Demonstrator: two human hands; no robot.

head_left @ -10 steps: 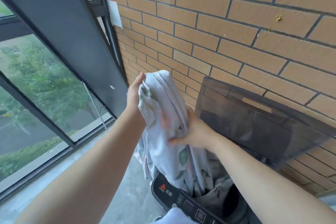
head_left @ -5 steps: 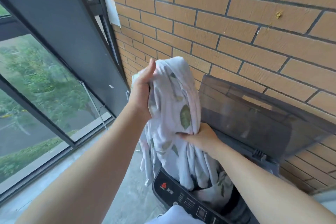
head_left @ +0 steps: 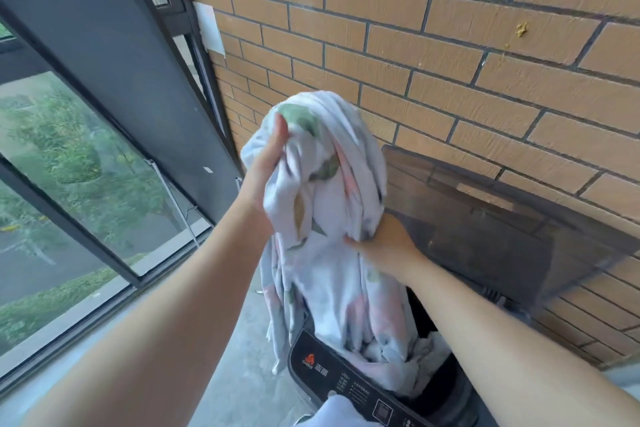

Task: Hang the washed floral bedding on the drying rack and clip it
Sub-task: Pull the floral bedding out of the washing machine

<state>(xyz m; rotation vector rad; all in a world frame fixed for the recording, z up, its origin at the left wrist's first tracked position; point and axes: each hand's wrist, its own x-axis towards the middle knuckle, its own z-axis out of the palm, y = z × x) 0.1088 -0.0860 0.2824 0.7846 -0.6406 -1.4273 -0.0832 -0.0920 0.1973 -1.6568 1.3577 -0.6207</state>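
L hand (head_left: 268, 166) has fingers clamped on a bunched top fold of the floral bedding (head_left: 332, 218), thumb up, arm reaching fwd and raised; R hand (head_left: 384, 243) grips a lower gather on the cloth's right side, fingers closed into the folds, forearm angled up from bottom right. Bedding hangs w/ long axis roughly vertical, top by the brick wall (head_left: 450, 62), lower end trailing into the open washing machine (head_left: 346, 381), whose lid (head_left: 502, 225) stands raised behind.

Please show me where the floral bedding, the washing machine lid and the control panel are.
floral bedding (head_left: 332, 204): head view, bunched upper part.
washing machine lid (head_left: 485, 229): head view, dark raised panel.
control panel (head_left: 332, 378): head view, front strip.
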